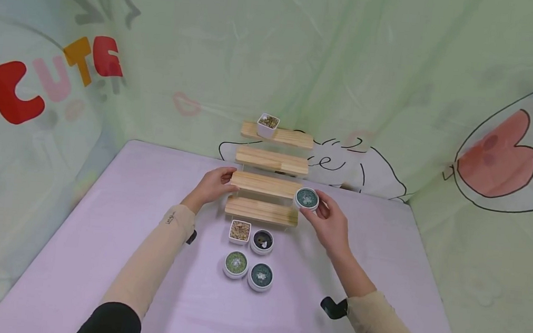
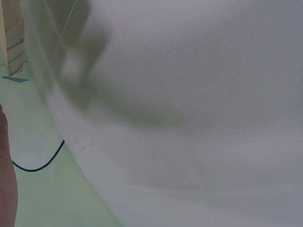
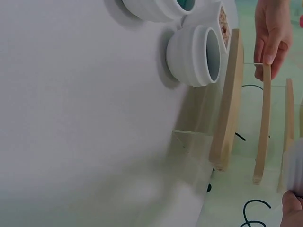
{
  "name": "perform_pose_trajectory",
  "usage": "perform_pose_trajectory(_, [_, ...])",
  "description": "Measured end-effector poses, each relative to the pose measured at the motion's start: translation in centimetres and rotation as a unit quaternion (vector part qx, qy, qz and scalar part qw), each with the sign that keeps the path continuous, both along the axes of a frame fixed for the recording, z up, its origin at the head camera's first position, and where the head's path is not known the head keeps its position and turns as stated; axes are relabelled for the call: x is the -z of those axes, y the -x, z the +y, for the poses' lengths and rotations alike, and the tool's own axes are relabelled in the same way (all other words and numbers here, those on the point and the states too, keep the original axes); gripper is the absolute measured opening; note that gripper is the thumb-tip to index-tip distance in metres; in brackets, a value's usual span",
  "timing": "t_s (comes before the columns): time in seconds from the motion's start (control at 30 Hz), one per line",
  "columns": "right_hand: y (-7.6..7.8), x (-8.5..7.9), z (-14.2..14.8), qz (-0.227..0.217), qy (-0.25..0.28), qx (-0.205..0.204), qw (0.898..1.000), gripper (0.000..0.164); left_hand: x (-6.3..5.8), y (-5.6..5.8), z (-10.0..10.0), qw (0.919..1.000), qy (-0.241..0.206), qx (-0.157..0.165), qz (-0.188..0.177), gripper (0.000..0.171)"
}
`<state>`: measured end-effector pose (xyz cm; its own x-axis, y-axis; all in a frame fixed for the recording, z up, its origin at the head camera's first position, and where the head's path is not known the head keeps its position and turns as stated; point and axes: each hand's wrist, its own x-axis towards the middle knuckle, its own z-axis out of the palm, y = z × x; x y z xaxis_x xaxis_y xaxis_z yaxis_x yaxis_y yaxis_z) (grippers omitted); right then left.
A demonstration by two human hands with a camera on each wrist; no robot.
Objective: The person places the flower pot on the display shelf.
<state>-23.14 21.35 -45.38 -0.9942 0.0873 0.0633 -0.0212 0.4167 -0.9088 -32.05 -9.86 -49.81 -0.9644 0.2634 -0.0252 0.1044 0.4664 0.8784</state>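
Note:
A four-tier stepped stand with wooden shelves [image 1: 267,184] on clear panels stands at the back of the table. My left hand [image 1: 212,185] grips the left end of its second shelf from the bottom; in the right wrist view, the thumb of that left hand [image 3: 273,35] lies over the shelf's edge. In my right hand [image 1: 332,228] I hold a round white pot [image 1: 307,198] with dark teal filling, raised beside the right end of the lower shelves. A square white pot [image 1: 267,126] sits on the top shelf, towards its left end.
In front of the stand, on the pale tablecloth [image 1: 206,309], are a square pot of tan bits [image 1: 240,231], a dark-filled round pot [image 1: 262,242], a green-filled round pot [image 1: 236,264] and a teal-filled round pot [image 1: 260,277]. A printed curtain [image 1: 199,65] hangs close behind.

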Motion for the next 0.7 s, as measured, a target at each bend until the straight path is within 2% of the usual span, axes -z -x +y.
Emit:
perform_pose_trajectory(0.23, [1.5, -0.7, 0.4, 0.025, 0.013, 0.011, 1.000, 0.063, 0.0, -0.1, 0.0, 1.0000, 0.004, 0.001, 0.004, 0.068])
perform_pose_trajectory(0.5, [2.9, -1.9, 0.6, 0.002, 0.017, 0.030, 0.999, 0.067, 0.1, 0.0, 0.0, 0.9999, 0.011, 0.001, 0.004, 0.068])
perform_pose_trajectory(0.7, [3.7, -2.6, 0.4, -0.004, 0.040, 0.034, 0.999, 0.069, 0.2, 0.1, -0.1, 1.0000, 0.007, 0.001, 0.005, 0.068])
